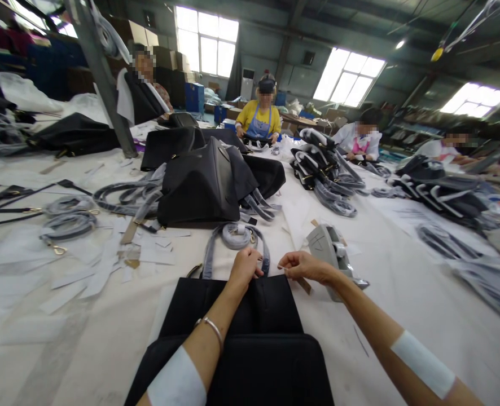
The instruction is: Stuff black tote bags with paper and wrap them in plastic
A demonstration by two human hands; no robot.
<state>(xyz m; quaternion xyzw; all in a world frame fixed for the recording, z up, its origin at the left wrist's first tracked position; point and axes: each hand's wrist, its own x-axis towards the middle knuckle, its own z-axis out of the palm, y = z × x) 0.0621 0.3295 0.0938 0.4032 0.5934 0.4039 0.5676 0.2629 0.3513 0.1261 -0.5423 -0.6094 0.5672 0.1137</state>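
Note:
A black handbag (271, 366) lies flat on the white table before me, its top edge pointing away. My left hand (245, 266) reaches over it, fingers curled closed on the top edge beside the wrapped handle (208, 256). Close to the bag's top right corner, my right hand (303, 266) has thumb and fingers pinched together. What sits in that pinch is too small to make out. A brown strip (304, 286) shows just under the right hand; whether it is held, I cannot tell. Beyond the handle lies a coiled, wrapped strap (235, 235).
A grey tape dispenser (332, 254) stands right of my right hand. Black bags (197, 186) are heaped ahead. Paper scraps (101, 270) and wrapped straps (70, 225) litter the left. More bags (318, 160) are piled ahead right. Several people sit across the table, including one in yellow (258, 119).

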